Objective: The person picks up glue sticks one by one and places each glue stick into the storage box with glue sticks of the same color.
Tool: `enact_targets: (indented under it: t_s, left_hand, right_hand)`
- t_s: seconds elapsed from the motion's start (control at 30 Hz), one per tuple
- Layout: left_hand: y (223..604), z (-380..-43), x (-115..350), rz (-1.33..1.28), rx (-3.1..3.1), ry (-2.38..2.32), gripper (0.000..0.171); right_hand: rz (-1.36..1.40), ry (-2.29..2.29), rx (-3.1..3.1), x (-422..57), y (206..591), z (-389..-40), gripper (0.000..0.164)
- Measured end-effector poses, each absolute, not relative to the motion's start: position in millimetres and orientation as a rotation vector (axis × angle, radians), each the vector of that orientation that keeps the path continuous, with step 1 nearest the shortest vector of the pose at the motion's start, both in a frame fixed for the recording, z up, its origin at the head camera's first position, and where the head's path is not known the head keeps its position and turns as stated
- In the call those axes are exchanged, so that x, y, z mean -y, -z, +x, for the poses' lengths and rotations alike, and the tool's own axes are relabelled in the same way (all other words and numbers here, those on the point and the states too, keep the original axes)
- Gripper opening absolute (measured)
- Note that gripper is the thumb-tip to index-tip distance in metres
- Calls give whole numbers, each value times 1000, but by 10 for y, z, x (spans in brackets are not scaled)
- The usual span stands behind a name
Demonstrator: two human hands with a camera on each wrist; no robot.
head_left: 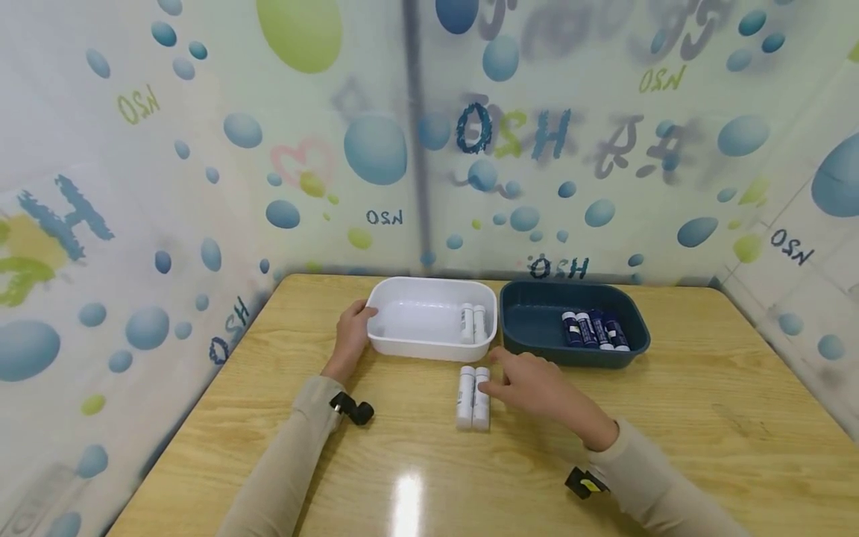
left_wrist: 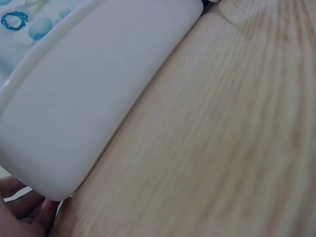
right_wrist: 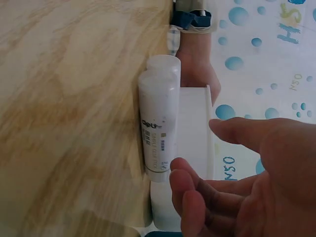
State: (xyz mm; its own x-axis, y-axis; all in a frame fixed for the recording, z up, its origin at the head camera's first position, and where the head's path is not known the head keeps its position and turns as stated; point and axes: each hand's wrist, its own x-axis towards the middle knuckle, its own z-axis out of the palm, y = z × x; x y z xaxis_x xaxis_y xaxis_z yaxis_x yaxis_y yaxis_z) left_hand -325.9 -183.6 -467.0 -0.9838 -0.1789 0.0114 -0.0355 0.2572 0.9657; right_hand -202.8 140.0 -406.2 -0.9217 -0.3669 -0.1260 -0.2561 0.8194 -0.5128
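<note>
Two white glue sticks [right_wrist: 159, 123] stand or lie side by side on the table in front of the white bin [head_left: 429, 349]; in the head view, the nearer-to-hand glue stick [head_left: 481, 410] is on the right. My right hand [head_left: 537, 382] hovers beside them, thumb and fingers apart, with nothing between; in the right wrist view the hand [right_wrist: 242, 182] has loosely bent fingers. My left hand [head_left: 352, 332] grips the left end of the white bin, thumb at its rim. Inside that bin are two more white glue sticks [head_left: 473, 323], against its right side.
Right of the white bin stands a dark blue bin [head_left: 570, 358] holding several dark blue tubes with white ends [head_left: 593, 330]. Both bins sit near the far edge of the wooden table [head_left: 376, 462], before a printed curtain [head_left: 376, 246].
</note>
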Motion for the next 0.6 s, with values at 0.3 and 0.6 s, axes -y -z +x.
enact_targets:
  t_s: [0.3,0.6]
  left_hand:
    - [4668,-3250,1847,200,2404,1874,49]
    - [4682,-3268,1858,220,2406,1864,48]
  right_hand:
    - [-537,688,-2766,-1368,4180,-2041,64]
    - [-593,722,-2738,-1356,4254,-2040,62]
